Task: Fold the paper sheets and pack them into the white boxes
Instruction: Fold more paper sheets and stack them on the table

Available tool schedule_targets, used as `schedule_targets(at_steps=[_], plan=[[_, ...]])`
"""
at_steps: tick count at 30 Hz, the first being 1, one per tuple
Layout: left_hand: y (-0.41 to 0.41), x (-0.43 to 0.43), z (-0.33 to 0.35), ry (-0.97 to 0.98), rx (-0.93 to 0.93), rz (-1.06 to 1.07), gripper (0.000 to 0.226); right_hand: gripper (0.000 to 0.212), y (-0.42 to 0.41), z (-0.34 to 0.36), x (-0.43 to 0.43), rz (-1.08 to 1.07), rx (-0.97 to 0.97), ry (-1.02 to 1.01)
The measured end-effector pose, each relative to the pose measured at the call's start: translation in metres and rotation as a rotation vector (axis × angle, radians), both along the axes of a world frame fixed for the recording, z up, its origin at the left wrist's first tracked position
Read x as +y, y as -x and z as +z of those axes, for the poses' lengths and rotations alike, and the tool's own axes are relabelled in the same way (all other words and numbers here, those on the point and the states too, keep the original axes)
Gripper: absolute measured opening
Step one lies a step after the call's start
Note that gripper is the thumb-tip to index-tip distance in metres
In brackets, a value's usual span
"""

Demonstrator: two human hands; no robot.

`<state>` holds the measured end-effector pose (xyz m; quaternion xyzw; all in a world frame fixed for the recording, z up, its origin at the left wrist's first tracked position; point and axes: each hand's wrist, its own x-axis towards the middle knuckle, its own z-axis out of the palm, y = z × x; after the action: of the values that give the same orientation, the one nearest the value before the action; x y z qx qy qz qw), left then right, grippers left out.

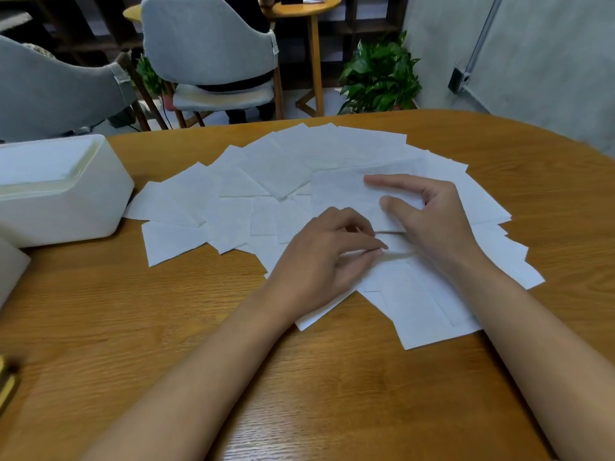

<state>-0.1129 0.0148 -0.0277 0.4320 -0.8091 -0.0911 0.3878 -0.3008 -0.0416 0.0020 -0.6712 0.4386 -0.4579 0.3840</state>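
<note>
Several white paper sheets (286, 168) lie fanned out and overlapping across the middle of the wooden table (166, 327). My right hand (422, 214) pinches the near edge of one sheet (342, 191) between thumb and forefinger, lifting it slightly off the pile. My left hand (329, 254) lies on the sheets just below, fingers curled, fingertips pressing the paper near the right thumb. A white box (66, 207) stands open at the table's left edge, apart from both hands.
A second white object (10, 271) pokes in at the far left. A yellow item (6, 384) sits at the lower left edge. Grey chairs (213, 54), a round side table (309, 15) and a potted plant (379, 74) stand beyond the table.
</note>
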Motion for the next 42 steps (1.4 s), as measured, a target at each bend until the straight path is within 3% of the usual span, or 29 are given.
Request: schedule_targets(at_steps=[8, 11, 13, 16, 21, 24, 29, 32, 37, 42], plan=[[-0.008, 0.011, 0.012, 0.04, 0.185, 0.154, 0.01, 0.035, 0.001, -0.002, -0.002, -0.006, -0.102, -0.095], [-0.014, 0.013, 0.018, 0.042, 0.345, 0.206, 0.01, 0.032, 0.0, -0.001, -0.001, 0.009, -0.126, -0.106], [-0.02, 0.013, 0.023, 0.011, 0.454, 0.257, 0.011, 0.023, 0.0, 0.0, 0.0, 0.044, -0.151, -0.128], [-0.028, 0.008, 0.023, -0.072, 0.594, 0.349, 0.012, 0.036, 0.0, 0.002, 0.005, 0.142, -0.17, -0.171], [-0.033, 0.003, 0.022, -0.22, 0.813, 0.476, 0.012, 0.021, -0.005, 0.0, 0.009, 0.182, -0.176, -0.155], [-0.034, 0.005, 0.027, -0.289, 0.855, 0.459, 0.012, 0.02, -0.005, 0.001, 0.01, 0.153, -0.218, -0.177], [-0.038, 0.009, 0.039, -0.498, 0.789, 0.257, 0.024, 0.014, -0.005, 0.002, 0.009, 0.113, -0.216, -0.193], [-0.041, 0.008, 0.039, -0.515, 0.763, 0.258, 0.026, 0.022, -0.006, 0.004, 0.01, 0.148, -0.229, -0.187], [-0.031, 0.01, 0.032, -0.648, 0.898, 0.256, 0.026, 0.05, -0.01, 0.006, 0.013, 0.221, -0.206, -0.13], [-0.025, 0.01, 0.03, -0.634, 0.899, 0.249, 0.025, 0.07, -0.008, 0.004, 0.012, 0.23, -0.146, -0.069]])
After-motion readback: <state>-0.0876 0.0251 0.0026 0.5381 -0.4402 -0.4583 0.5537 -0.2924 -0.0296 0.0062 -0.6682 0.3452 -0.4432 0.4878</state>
